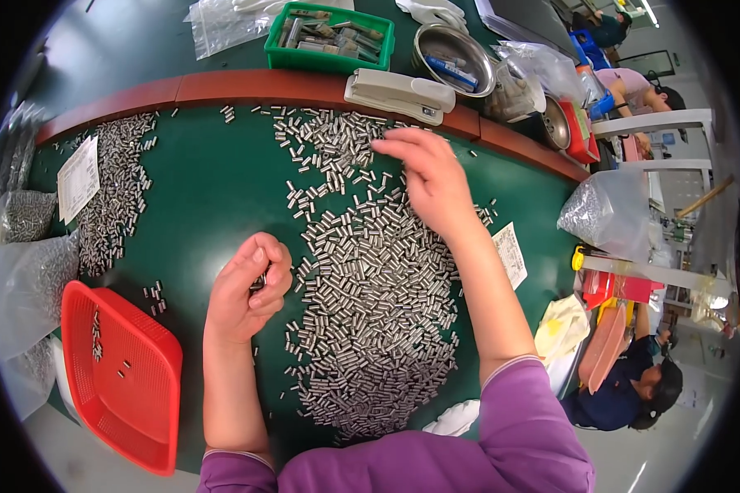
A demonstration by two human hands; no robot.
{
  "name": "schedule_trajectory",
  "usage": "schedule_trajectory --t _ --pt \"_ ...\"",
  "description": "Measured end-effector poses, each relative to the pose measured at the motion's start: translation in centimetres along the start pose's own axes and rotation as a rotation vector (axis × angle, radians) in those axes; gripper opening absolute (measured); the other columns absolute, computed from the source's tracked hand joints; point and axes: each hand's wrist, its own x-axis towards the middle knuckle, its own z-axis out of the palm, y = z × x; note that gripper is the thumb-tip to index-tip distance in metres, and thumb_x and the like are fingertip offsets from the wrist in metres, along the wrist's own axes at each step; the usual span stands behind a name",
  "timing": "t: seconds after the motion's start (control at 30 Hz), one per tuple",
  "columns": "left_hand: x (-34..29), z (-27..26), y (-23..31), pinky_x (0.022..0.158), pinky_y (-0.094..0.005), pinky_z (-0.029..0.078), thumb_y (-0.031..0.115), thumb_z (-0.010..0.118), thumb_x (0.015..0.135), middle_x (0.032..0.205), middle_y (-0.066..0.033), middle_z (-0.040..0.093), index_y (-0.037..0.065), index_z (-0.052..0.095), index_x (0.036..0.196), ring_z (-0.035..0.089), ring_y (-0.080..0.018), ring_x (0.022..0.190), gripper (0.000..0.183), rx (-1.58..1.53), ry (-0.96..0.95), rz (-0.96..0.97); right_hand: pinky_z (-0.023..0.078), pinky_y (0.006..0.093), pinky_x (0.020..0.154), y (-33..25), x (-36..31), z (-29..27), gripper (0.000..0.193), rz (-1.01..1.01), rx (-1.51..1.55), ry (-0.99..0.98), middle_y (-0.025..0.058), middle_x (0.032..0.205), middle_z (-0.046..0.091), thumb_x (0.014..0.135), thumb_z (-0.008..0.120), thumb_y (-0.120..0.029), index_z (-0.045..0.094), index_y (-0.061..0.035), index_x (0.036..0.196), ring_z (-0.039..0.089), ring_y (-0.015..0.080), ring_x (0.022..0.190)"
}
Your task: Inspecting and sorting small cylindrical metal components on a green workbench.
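Note:
A large heap of small silvery metal pins (370, 304) covers the middle of the green table (214, 189). To the left of the heap, my left hand (251, 283) is held up with its fingers curled closed. A few metal pins glint between its thumb and fingers; how many is hidden. My right hand (432, 185) hovers at the far end of the heap, over its right side. Its index finger stretches left above the loose pins, the other fingers are bent a little, and no pin shows in it. A red plastic basket (160, 353) at the left has a few pins in it.
A second pin heap (115, 189) with a paper label (78, 179) lies far left, beside filled plastic bags (29, 271). Along the back runs a red-brown ledge (255, 89) with a stapler (399, 94), green bin (329, 62) and metal bowl (485, 78). Co-workers (625, 390) sit right.

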Motion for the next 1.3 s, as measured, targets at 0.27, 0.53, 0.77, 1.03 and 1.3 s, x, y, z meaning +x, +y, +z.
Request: schedule_trajectory --t 0.27,0.53,0.77,1.03,1.3 --pt "-0.4 -0.2 0.1 0.038 -0.0160 0.020 0.018 0.044 0.101 0.082 -0.0035 0.048 0.005 0.054 0.101 0.032 -0.0027 0.050 0.016 -0.012 0.008 -0.005 0.049 0.0336 0.082 -0.6 -1.6 -0.4 0.031 0.036 0.091 -0.170 0.0021 0.088 0.067 0.066 0.052 0.014 0.070 -0.0093 0.075 0.061 0.0236 0.089" --pt "0.2 0.1 -0.2 0.039 -0.0162 0.021 0.018 0.044 0.101 0.082 -0.0033 0.049 0.005 0.053 0.102 0.032 -0.0028 0.051 0.016 -0.011 -0.010 -0.014 0.046 0.0398 0.091 -1.7 0.7 1.6 0.041 -0.112 -0.022 -0.081 0.0054 0.107 0.063 0.070 0.054 0.010 0.069 -0.0123 0.101 0.056 0.0289 0.106" --pt "-0.2 -0.7 -0.4 0.039 -0.0162 0.021 0.018 0.044 0.101 0.082 -0.0026 0.049 0.005 0.052 0.103 0.032 -0.0026 0.051 0.015 -0.005 -0.011 0.003 0.049 0.0358 0.079 -1.6 -3.3 0.1 0.035 -0.031 0.041 -0.188 0.0030 0.085 0.064 0.065 0.056 0.012 0.073 -0.0138 0.081 0.059 0.0256 0.089" --pt "0.5 0.0 -0.5 0.038 -0.0160 0.020 0.019 0.046 0.101 0.083 -0.0018 0.050 0.006 0.052 0.102 0.032 -0.0019 0.051 0.015 0.012 -0.023 0.007 0.043 0.0405 0.096 -3.5 -0.3 3.4 0.046 -0.174 -0.089 -0.136 0.0067 0.116 0.060 0.072 0.053 0.008 0.065 -0.0130 0.112 0.054 0.0308 0.111" --pt "-0.3 -0.7 -0.2 0.036 -0.0151 0.020 0.017 0.044 0.102 0.083 -0.0026 0.045 0.006 0.052 0.101 0.031 -0.0024 0.050 0.014 0.012 0.009 0.012 0.049 0.0373 0.083 -3.5 -3.5 1.5 0.033 -0.043 0.015 -0.179 0.0027 0.091 0.066 0.067 0.056 0.009 0.073 -0.0142 0.084 0.059 0.0267 0.094"
